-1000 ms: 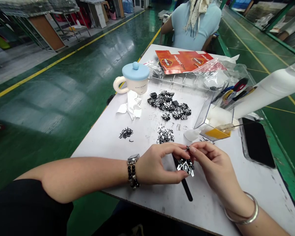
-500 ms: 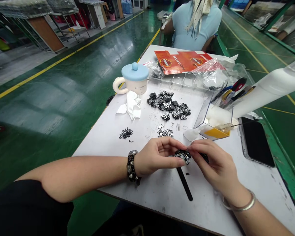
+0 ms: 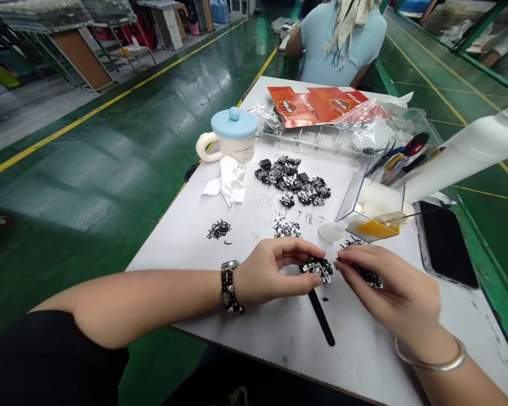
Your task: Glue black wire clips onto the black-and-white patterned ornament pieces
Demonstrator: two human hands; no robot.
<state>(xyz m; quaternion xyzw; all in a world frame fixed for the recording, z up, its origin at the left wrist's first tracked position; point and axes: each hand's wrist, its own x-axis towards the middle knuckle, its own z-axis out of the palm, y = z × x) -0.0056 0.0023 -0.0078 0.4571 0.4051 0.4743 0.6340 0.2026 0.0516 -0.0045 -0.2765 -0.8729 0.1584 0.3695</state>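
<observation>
Head view: left hand [image 3: 271, 270], lower centre, in a narrow pinch on a cluster of black-and-silver metal charms [image 3: 319, 269], just above a black stick [image 3: 320, 316]. Right hand [image 3: 389, 287], blurred, right of centre, fingers over a dark charm strip [image 3: 367, 276]; grip impossible to confirm. Loose charm pile [image 3: 292, 180] at upper centre, on white table [image 3: 271, 349].

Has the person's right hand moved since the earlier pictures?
Yes, the right hand has moved rightward in view, away from the thin black strip, toward the black phone.
</observation>
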